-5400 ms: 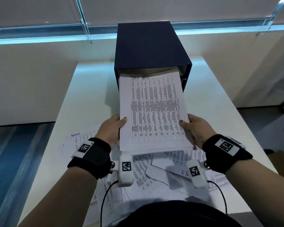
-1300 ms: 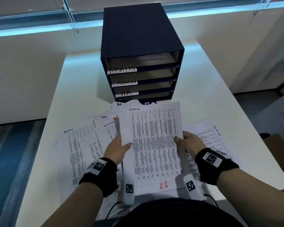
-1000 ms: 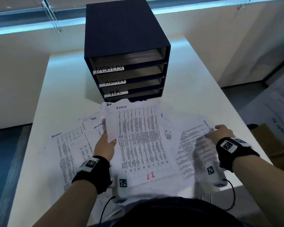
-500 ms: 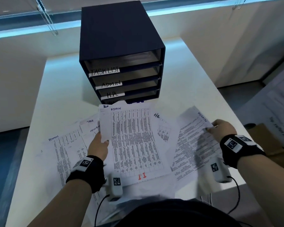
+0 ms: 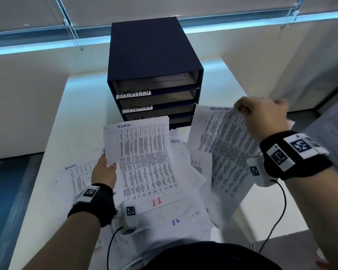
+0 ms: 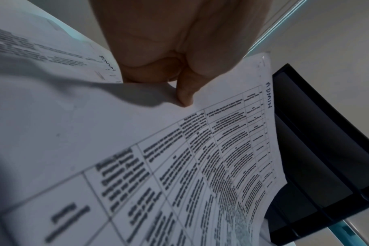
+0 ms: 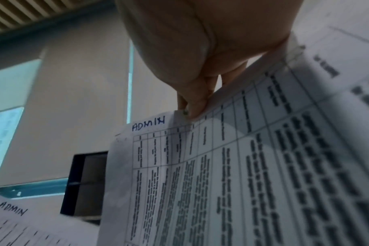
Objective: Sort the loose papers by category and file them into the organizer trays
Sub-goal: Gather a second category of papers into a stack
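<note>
White desk under a lit window strip, navy organizer at the back. My left hand has thumb and fingers pinched on an ADMIN sheet right in front of the organizer; my right hand pinches a second ADMIN sheet by its top edge, just right of it. Loose papers are spread on the desk below.

Organizer at table's back, loose papers spread before it, two sheets raised above them

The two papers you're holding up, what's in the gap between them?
In the head view, loose white printed sheets lie on the white table between the left-hand ADMIN sheet and right-hand ADMIN sheet.
</note>
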